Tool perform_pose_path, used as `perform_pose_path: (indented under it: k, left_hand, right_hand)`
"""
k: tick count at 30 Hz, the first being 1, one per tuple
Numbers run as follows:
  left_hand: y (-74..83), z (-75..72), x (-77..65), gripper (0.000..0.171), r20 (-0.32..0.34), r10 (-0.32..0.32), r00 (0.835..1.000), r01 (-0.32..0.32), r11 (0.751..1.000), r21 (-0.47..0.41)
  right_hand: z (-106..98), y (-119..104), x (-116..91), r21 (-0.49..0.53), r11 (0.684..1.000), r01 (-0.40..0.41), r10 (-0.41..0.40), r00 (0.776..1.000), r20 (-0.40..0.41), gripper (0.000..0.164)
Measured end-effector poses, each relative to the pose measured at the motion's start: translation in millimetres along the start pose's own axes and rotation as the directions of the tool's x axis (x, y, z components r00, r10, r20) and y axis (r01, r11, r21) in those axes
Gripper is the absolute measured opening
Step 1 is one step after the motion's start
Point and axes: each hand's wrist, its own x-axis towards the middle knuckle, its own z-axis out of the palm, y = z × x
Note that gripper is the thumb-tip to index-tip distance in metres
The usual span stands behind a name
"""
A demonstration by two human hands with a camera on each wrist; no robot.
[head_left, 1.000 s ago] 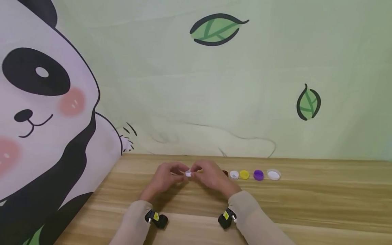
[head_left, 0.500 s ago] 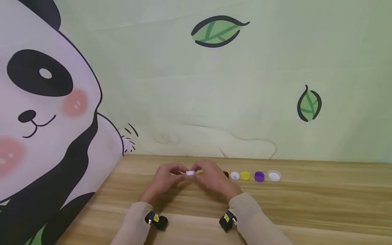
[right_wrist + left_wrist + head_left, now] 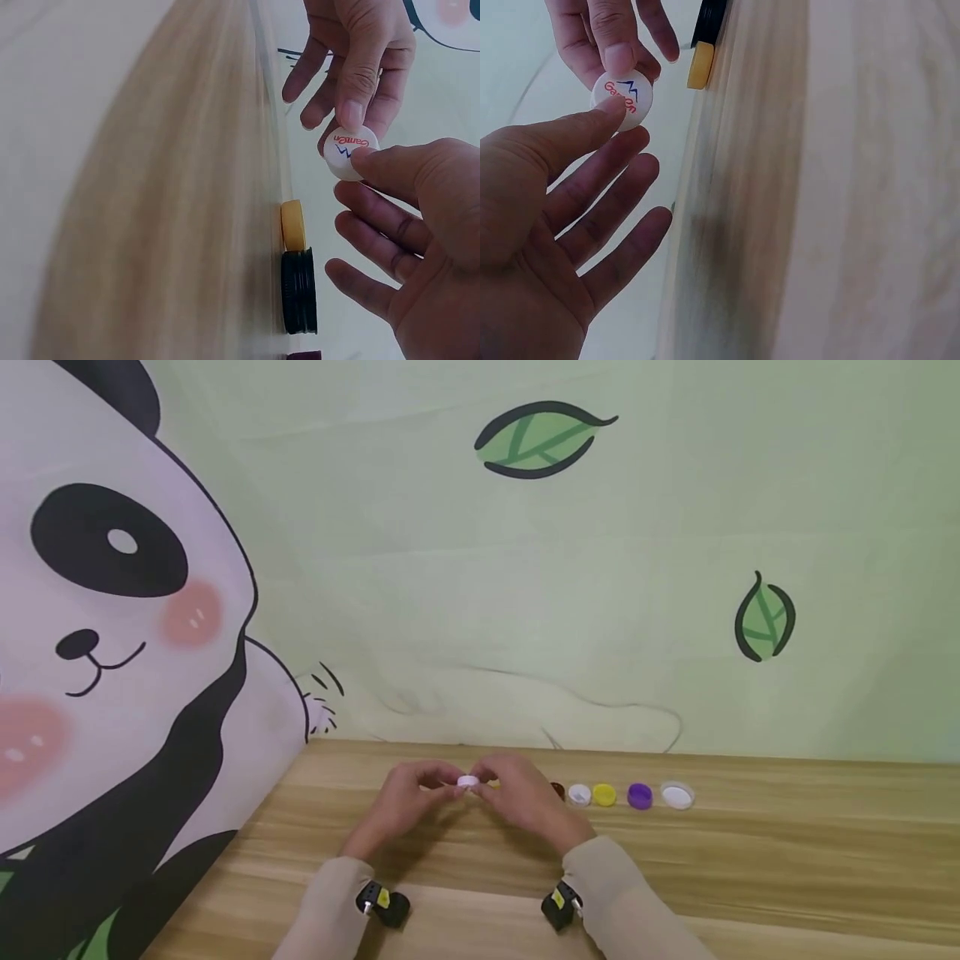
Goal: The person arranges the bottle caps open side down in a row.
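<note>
- On the face of the white cap (image 3: 339,166), held near the far edge of the table (image 3: 840,843): a red word (image 3: 355,140), seemingly "Ganten".
- Beside this word, on the same face: a blue zigzag sign (image 3: 343,151).
- On the left yellow sticker (image 3: 383,897) and right yellow sticker (image 3: 558,898): too small for reading.

Held white cap (image 3: 632,97) part-covered, brown cap (image 3: 558,790) part-hidden, panda (image 3: 150,664) cropped

Indoor tabletop space: wood-grain table (image 3: 825,852), panda-print backdrop (image 3: 420,577).
</note>
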Motion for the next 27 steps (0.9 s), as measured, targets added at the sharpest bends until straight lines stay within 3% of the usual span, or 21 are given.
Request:
perform_pose_path:
  k: [7, 18, 27]
  left_hand:
    - [4.7, -1.5, -0.5, 0.015, -0.013, -0.008, 1.0, 0.008, 1.0, 0.0]
    - [5.6, -7.5, -3.1, 0.038, 0.007, 0.07, 0.998, -0.07, 0.997, -0.037]
    - [8.6, -5.1, -1.1, 0.033, -0.01, 0.092, 0.996, -0.092, 0.995, -0.021]
  right_hand:
    - [-1.6, -5.1, -0.5, 0.02, 1.0, -0.02, 0.02, 1.0, -0.004, 0.007]
    - [-0.5, -7.6, 1.3, 0.057, 0.998, -0.037, 0.037, 0.999, 0.001, 0.027]
    - [-2.7, -10.2, -0.2, 0.083, 0.994, -0.067, 0.066, 0.998, 0.011, 0.025]
